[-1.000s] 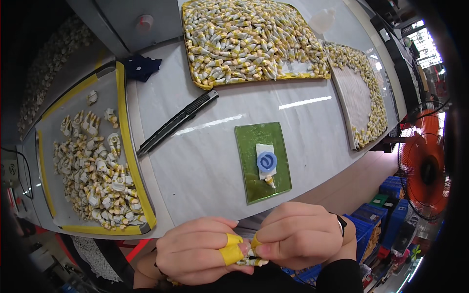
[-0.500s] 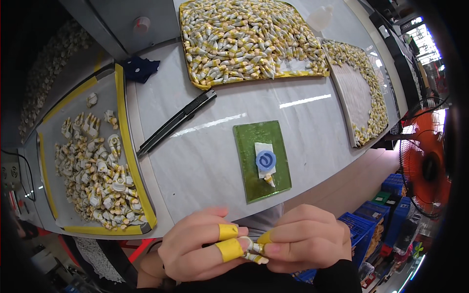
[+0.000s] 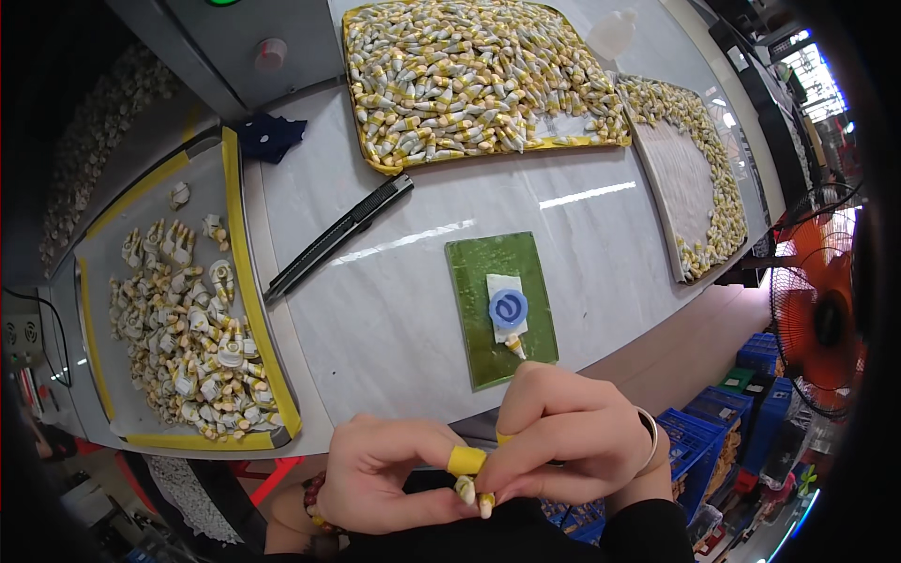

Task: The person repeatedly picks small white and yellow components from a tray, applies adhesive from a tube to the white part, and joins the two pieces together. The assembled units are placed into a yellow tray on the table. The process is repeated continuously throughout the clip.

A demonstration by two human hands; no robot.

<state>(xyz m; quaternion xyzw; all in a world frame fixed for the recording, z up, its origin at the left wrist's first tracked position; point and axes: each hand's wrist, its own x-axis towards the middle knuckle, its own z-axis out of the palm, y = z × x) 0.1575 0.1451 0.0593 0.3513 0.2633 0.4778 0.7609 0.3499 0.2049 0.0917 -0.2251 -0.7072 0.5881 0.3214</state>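
My left hand (image 3: pixel 389 474) and my right hand (image 3: pixel 568 436) meet low in front of my body, fingers closed. Between their fingertips is a small white-and-yellow moulded piece (image 3: pixel 466 489), mostly covered. Beside it shows a second tip (image 3: pixel 486 505), pale with a yellow band; whether both belong to one piece I cannot tell. Yellow tape wraps a left finger. Just beyond my right hand lies a green slab (image 3: pixel 469 352) carrying a white pad (image 3: pixel 507 282), a round blue piece with a dark curl (image 3: pixel 508 308) and a small yellow-and-white piece (image 3: pixel 514 346).
At left, a yellow-edged tray (image 3: pixel 230 188) holds a heap of white-and-yellow pieces. Another full tray (image 3: pixel 488 158) stands at the back, with a half-filled board (image 3: pixel 680 178) beside it. A long black cutter (image 3: pixel 343 233) lies between. An orange fan (image 3: pixel 817 310) and blue crates (image 3: pixel 690 450) are at right.
My right hand has shifted slightly left and up, and its wrist has turned. My left fingers have curled in around the small piece, which is now more hidden and points downward.
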